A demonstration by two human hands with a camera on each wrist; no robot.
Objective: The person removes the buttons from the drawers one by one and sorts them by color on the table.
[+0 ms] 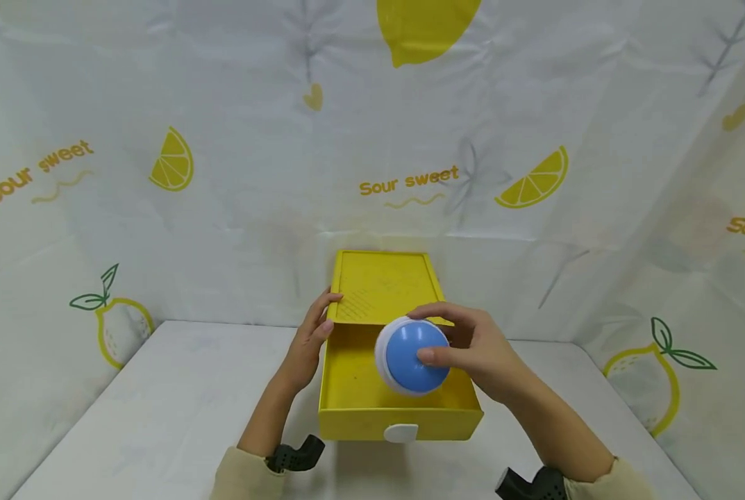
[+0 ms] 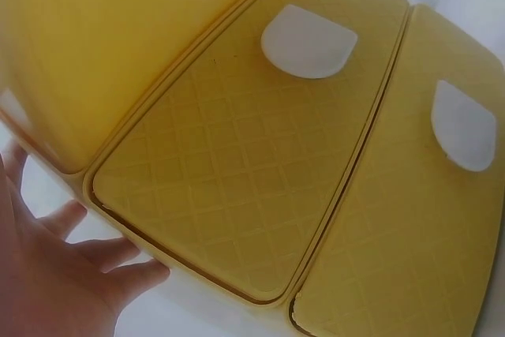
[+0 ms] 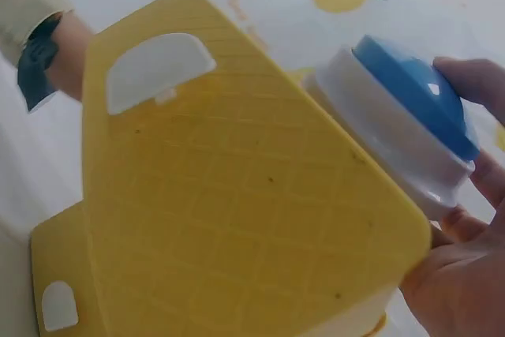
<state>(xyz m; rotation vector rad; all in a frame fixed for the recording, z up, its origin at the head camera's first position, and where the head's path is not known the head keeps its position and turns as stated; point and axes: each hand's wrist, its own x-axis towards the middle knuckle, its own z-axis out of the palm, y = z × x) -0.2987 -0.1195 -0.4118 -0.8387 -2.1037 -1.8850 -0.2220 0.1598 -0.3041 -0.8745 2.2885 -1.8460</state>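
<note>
My right hand (image 1: 478,347) grips a round white container with a blue domed top (image 1: 417,355), thumb on the blue face and fingers round the white side. It is held tilted over the pulled-out top drawer (image 1: 353,396) of a yellow drawer cabinet (image 1: 384,285). In the right wrist view, the container (image 3: 398,120) overlaps the drawer's far edge. Against the cabinet's left side rests my left hand (image 1: 306,347), its fingers spread; the left wrist view shows the fingertips along the cabinet's edge. No contents show in the visible part of the drawer.
Two closed drawers, the upper one (image 2: 229,147) and the lower one (image 2: 402,219), sit under the open drawer, each with a white handle. A white table (image 1: 191,410) holds the cabinet. Behind it hangs a lemon-printed sheet (image 1: 253,173).
</note>
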